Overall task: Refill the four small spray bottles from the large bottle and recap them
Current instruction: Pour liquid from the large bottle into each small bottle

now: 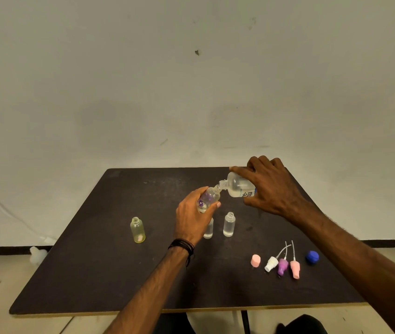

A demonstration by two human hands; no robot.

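Mid-pour here: the right hand [270,189] is wrapped around the large bottle [237,185], tipped nearly sideways with its open neck pointing left and down, right at the mouth of a small spray bottle with a purple flower print [208,197]. The left hand [192,219] grips that one, tilted toward the big bottle, both held up over the middle of the dark table [95,273]. There's a bit of clear liquid sitting in the low end of the small one. Three other small bottles stand uncapped on the table: a yellowish one [138,230] off to the left, a clear one [229,224] just below the hands, and another clear one [208,230] half hidden behind the left wrist. Near the right front edge lie a pink cap [255,260], a white sprayer head [271,263], a purple sprayer head [282,266], a pink sprayer head [295,268] and a blue cap [312,257], all in a loose row.
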